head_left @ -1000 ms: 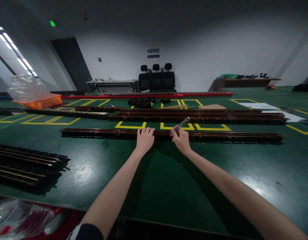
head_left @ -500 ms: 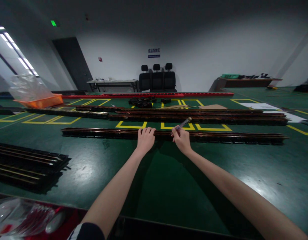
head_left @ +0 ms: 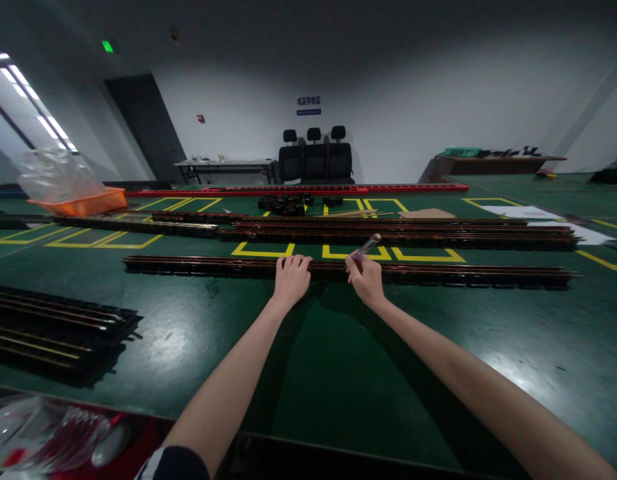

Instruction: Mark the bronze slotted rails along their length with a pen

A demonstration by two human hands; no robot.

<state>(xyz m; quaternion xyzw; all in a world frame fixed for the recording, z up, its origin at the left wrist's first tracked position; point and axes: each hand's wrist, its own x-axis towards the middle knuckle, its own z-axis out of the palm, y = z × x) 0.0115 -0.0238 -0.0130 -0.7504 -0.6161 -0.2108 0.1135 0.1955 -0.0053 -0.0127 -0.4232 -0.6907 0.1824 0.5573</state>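
Observation:
A long dark rail strip [head_left: 463, 275] with thin copper-coloured lines lies crosswise on the green table in front of me. My left hand [head_left: 291, 277] rests over the middle of this strip, its fingers bent across the top and gripping it. To the right, my right hand [head_left: 367, 280] is closed round a slim pen-like tool [head_left: 367, 248] with a see-through body and a rounded, brass-coloured upper end. The tool slants up and to the right. Its lower tip is hidden by my fingers, close to the strip, so contact cannot be made out.
Behind lie more long strips [head_left: 413, 233], a dark pile of parts [head_left: 283, 203] and a cardboard piece [head_left: 427, 214]. Stacked strips [head_left: 53, 330] are at the left. An orange tray [head_left: 83, 202] holds clear plastic bags. Bagged red items [head_left: 73, 437] sit below the table's front edge.
My right hand and the pen-like tool have shifted very slightly, the tool's upper end a little left. My left hand and the strip look unmoved.

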